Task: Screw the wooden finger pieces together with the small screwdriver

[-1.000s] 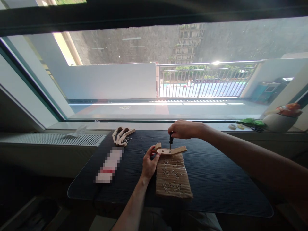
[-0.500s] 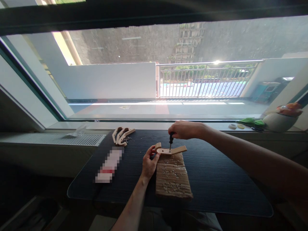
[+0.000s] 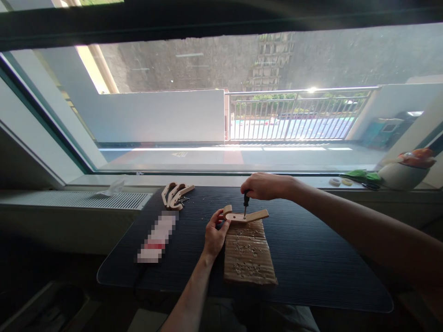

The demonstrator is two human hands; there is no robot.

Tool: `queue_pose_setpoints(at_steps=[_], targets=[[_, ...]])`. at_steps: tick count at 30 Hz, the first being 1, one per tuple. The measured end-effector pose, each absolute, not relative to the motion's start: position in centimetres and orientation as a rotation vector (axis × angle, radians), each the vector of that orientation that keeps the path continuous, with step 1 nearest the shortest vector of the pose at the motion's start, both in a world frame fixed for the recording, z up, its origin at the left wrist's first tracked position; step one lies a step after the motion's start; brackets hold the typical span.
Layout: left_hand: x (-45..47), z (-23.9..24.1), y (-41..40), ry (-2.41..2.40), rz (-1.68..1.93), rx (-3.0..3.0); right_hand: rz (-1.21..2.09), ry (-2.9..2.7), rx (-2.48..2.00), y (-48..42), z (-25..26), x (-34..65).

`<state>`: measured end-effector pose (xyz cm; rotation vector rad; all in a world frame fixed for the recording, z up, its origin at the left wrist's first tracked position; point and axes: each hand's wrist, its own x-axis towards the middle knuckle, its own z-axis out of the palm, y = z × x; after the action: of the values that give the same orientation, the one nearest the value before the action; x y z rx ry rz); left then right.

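Gripping screwdriver (image 3: pixel 246 201), right hand (image 3: pixel 260 186) curled tight; left hand (image 3: pixel 215 234) pinching wooden hook (image 3: pixel 250 217) near curled end. Hook likely light, stiff; good hold there.

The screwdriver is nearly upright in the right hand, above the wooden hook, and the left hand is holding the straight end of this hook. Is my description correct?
Not quite: the left hand is holding the curled end of the wooden hook, as the head view shows. The screwdriver is indeed nearly upright in the right hand, above the wooden hook.
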<state>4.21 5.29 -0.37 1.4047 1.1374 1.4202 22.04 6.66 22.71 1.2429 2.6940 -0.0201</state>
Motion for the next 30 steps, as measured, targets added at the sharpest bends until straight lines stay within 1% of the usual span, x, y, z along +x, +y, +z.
queue_pose_setpoints(at_steps=[11,30], targets=[[4.21,-1.01,5.62,1.128,1.418,1.432,-0.024,2.624,1.316,6.45,22.92,22.12],[4.17,-1.0,5.53,1.118,1.423,1.42,0.027,2.657,1.267,6.52,22.5,21.92]])
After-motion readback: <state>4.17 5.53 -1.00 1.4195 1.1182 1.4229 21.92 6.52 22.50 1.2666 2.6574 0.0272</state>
